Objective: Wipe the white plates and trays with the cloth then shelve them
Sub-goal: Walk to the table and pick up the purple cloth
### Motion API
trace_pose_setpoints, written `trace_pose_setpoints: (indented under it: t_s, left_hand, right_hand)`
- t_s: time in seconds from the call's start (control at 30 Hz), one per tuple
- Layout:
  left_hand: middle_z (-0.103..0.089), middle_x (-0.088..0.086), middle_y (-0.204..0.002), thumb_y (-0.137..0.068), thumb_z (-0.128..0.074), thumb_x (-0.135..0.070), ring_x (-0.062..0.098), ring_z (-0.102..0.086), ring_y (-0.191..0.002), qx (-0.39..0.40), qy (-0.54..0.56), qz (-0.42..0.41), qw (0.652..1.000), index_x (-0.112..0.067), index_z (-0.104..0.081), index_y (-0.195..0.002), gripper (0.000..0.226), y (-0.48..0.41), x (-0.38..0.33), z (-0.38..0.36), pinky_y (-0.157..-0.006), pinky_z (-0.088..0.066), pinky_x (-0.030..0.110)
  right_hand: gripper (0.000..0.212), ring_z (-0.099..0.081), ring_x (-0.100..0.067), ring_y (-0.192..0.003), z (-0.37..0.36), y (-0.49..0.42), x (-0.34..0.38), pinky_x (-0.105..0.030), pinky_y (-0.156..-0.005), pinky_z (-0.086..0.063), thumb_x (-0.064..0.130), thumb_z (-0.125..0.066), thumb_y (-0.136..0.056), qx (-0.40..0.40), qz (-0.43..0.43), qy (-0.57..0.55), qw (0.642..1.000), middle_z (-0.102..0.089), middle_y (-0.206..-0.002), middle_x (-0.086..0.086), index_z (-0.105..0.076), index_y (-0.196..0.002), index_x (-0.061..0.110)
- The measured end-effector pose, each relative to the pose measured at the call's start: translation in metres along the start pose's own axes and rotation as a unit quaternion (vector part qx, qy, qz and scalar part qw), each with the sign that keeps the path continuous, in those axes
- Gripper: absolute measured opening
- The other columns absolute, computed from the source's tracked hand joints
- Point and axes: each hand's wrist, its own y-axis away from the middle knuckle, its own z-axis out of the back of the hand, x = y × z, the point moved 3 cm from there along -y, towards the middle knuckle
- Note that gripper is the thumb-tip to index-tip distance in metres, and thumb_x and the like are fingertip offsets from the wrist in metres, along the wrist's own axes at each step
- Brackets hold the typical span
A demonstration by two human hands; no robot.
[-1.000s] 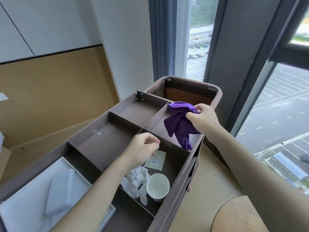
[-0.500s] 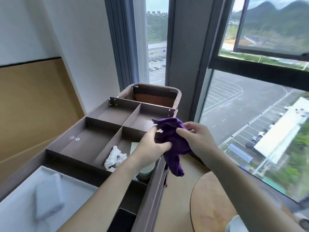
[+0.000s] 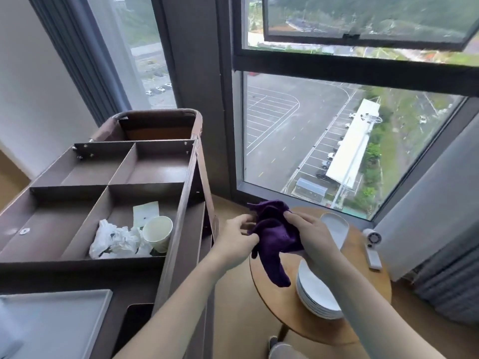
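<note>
Two hands in frame, both on the purple cloth [image 3: 274, 237]. Left hand [image 3: 237, 237]: thumb and fingers curled, pinching the cloth's left edge. Right hand [image 3: 311, 234]: fingers and thumb closed over the cloth's upper right, bunching it. Cloth crumpled between the two sets of fingertips, one tail hanging below them; contact with the surface underneath not discernible.

Below the right fingers, toward the wrist: stack of white plates [image 3: 316, 294] on the round wooden table [image 3: 274, 307], partly hidden by the right forearm. Just beyond the right fingers, on the far side of the same table: white oval dish [image 3: 335, 225], part covered by the hand. Further right of those fingers, near the table's edge: small white fan-like device [image 3: 372, 240], exact kind unclear.

Left of the left fingers: brown cart [image 3: 185, 193] with a divided top. In the compartment nearest those fingers: paper cup [image 3: 157, 233], tilted, mouth toward the camera; crumpled white wrapping [image 3: 116, 242] just beside it; pale green card [image 3: 146, 212] behind the cup. Well left of the fingers, below the left forearm: white tray [image 3: 64, 322] on the cart's near end. Beyond both hands: window [image 3: 298, 130] over a car park.
</note>
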Motion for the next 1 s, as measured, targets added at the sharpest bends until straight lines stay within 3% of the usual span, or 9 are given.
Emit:
trace_pose_setpoints:
  t_s: [0.17,0.3,0.4,0.5,0.67,0.77,0.83,0.93,1.0]
  left_hand:
    - [-0.077,-0.006,-0.079,-0.092,-0.049,0.000,0.007,-0.070,-0.066,-0.020,-0.043,0.012,0.999,-0.034,-0.077,-0.081,0.046,-0.029,-0.002,-0.020,-0.056,-0.054,0.020]
    - [-0.073,0.005,-0.072,-0.093,-0.048,0.000,0.016,-0.067,-0.065,-0.045,-0.066,0.036,0.996,-0.018,-0.074,-0.078,0.036,-0.069,-0.008,-0.035,-0.055,-0.055,0.025]
    - [-0.071,0.006,-0.069,-0.092,-0.047,0.000,0.015,-0.061,-0.061,-0.031,-0.091,0.059,0.994,-0.014,-0.073,-0.078,0.033,-0.097,-0.009,-0.059,-0.052,-0.047,0.023]
    - [-0.073,0.009,-0.070,-0.091,-0.049,-0.002,0.013,-0.060,-0.059,-0.010,-0.106,0.091,0.990,-0.014,-0.074,-0.078,0.031,-0.119,-0.005,-0.086,-0.056,-0.046,0.025]
    - [-0.073,0.013,-0.078,-0.088,-0.051,-0.006,0.019,-0.061,-0.068,0.008,-0.153,0.110,0.982,-0.013,-0.074,-0.077,0.026,-0.140,0.011,-0.121,-0.066,-0.048,0.033]
    - [-0.072,0.001,-0.097,-0.087,-0.052,-0.008,0.020,-0.066,-0.093,0.016,-0.166,0.100,0.981,-0.016,-0.071,-0.073,0.025,-0.143,0.022,-0.131,-0.090,-0.054,0.042]
    - [-0.071,-0.008,-0.103,-0.083,-0.051,-0.013,0.020,-0.065,-0.102,0.027,-0.149,0.098,0.984,-0.017,-0.070,-0.066,0.026,-0.143,0.027,-0.133,-0.096,-0.053,0.046]
    - [-0.075,0.001,-0.094,-0.081,-0.045,-0.006,0.024,-0.067,-0.088,0.035,-0.075,0.118,0.990,-0.013,-0.067,-0.059,0.032,-0.144,0.041,-0.133,-0.086,-0.058,0.044]
    - [-0.068,0.011,-0.073,-0.083,-0.039,0.005,0.026,-0.056,-0.067,0.036,-0.012,0.145,0.989,-0.005,-0.064,-0.060,0.035,-0.146,0.049,-0.132,-0.064,-0.052,0.038]
  right_hand:
    - [0.018,-0.067,-0.030,-0.077,0.048,-0.028,-0.020,-0.043,-0.070,-0.058,0.020,-0.062,-0.102,-0.045,-0.015,-0.043,0.998,-0.073,-0.084,-0.015,-0.076,-0.096,0.010]
    - [0.022,-0.064,-0.030,-0.074,0.095,-0.069,-0.038,-0.043,-0.073,-0.054,0.019,-0.062,-0.101,-0.087,-0.041,-0.059,0.994,-0.071,-0.077,-0.011,-0.073,-0.084,0.012]
    - [0.017,-0.066,-0.027,-0.072,0.133,-0.101,-0.051,-0.039,-0.069,-0.055,0.014,-0.059,-0.102,-0.109,-0.076,-0.104,0.986,-0.071,-0.083,-0.013,-0.071,-0.092,0.008]
    - [0.015,-0.072,-0.029,-0.084,0.167,-0.121,-0.066,-0.041,-0.071,-0.060,0.013,-0.055,-0.104,-0.118,-0.124,-0.134,0.976,-0.078,-0.091,-0.012,-0.069,-0.106,0.008]
    - [0.009,-0.071,-0.032,-0.094,0.213,-0.131,-0.085,-0.045,-0.077,-0.060,0.013,-0.058,-0.103,-0.155,-0.172,-0.124,0.965,-0.076,-0.099,-0.014,-0.066,-0.105,0.010]
    - [0.009,-0.073,-0.029,-0.089,0.226,-0.126,-0.098,-0.040,-0.065,-0.061,0.015,-0.064,-0.100,-0.168,-0.202,-0.119,0.957,-0.077,-0.096,-0.013,-0.068,-0.106,0.008]
    - [0.010,-0.073,-0.024,-0.076,0.228,-0.120,-0.108,-0.034,-0.053,-0.059,0.017,-0.066,-0.099,-0.179,-0.222,-0.115,0.951,-0.078,-0.085,-0.009,-0.069,-0.102,0.008]
    - [0.011,-0.069,-0.023,-0.073,0.226,-0.110,-0.122,-0.030,-0.047,-0.057,0.022,-0.066,-0.099,-0.200,-0.259,-0.117,0.938,-0.076,-0.083,-0.010,-0.070,-0.102,0.011]
    - [0.011,-0.066,-0.023,-0.073,0.222,-0.102,-0.133,-0.029,-0.045,-0.055,0.021,-0.066,-0.098,-0.221,-0.283,-0.121,0.925,-0.073,-0.086,-0.010,-0.068,-0.102,0.011]
